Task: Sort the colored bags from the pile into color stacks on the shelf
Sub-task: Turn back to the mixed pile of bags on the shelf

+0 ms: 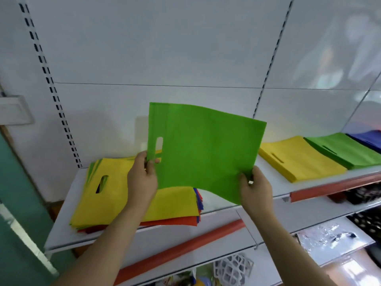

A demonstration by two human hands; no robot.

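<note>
While the left hand [142, 180] pinches the green bag [203, 149] at its handle end, thumb showing just below the cut-out slot, the right hand [254, 185] pinches the bag's lower corner at about 4 o'clock of the sheet. Both grips: fingers curled onto the fabric edge, nothing else held. Bag is off the shelf [226, 205], held up nearly flat-on to the camera, slightly bowed, slot end at 9 o'clock.

Pile [134, 195] lies under the left hand, at 8 o'clock from the bag; yellow on top, red, blue and green edges showing beneath. Sorted stacks sit well apart at 3 o'clock: yellow stack [299, 159], then green stack [348, 150] touching it, then blue stack [369, 139] at the frame edge.

Judgement: step in hand is carrying the bag to the green stack. To do it well:
- keep both pinches so the sheet stays taut and flat;
- pass over the yellow stack without dragging it;
- the stacked green's slot appears to face the left edge, so keep the slot end leading on the left;
- lower square onto the stack, edges matched, then let go.

Risk: limp fabric folding under on landing.
</note>
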